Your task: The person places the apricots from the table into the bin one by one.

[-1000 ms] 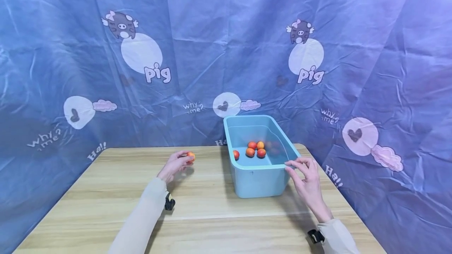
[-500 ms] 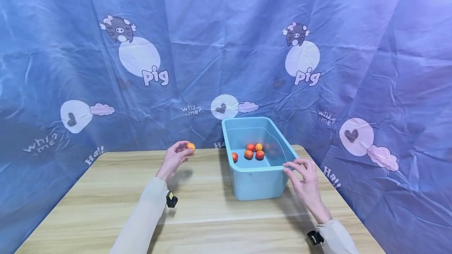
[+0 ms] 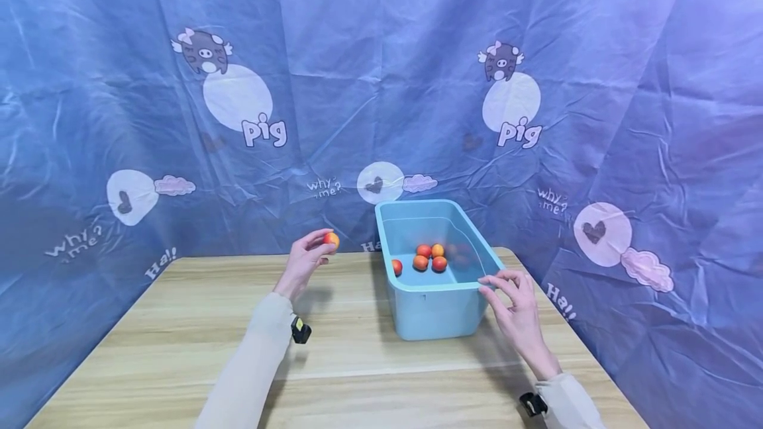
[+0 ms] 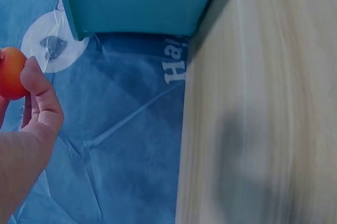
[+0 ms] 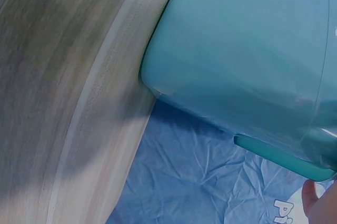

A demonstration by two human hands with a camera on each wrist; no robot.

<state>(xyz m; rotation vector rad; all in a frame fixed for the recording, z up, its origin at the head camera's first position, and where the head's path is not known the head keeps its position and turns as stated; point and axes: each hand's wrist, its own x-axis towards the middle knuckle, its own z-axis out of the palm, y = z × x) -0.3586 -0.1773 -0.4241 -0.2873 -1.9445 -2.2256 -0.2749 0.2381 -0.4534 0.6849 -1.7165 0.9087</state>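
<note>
In the head view, my left hand (image 3: 303, 261) pinches a small round red-and-yellow fruit (image 3: 332, 241) between thumb and fingers, above the table's far part and left of the bin. The left wrist view shows the same fruit (image 4: 11, 74) close up, the thumb against its side. My right hand (image 3: 520, 313) holds the near right corner of the blue plastic bin (image 3: 438, 310) with thumb and fingertips at the rim. In the right wrist view only a bit of that hand (image 5: 321, 203) shows, by the rim. Inside the bin lie several similar fruits (image 3: 420, 263), one partly hidden by the left wall.
The bin stands on a wooden table (image 3: 346, 363), toward its far right. Behind and to the sides hangs a blue printed cloth (image 3: 334, 104), close to the table's far edge. A black strap device sits on each wrist.
My left hand has lifted the fruit higher off the table and shifted slightly right, toward the bin. The right hand stays at the bin's corner. The head view has tilted slightly.
</note>
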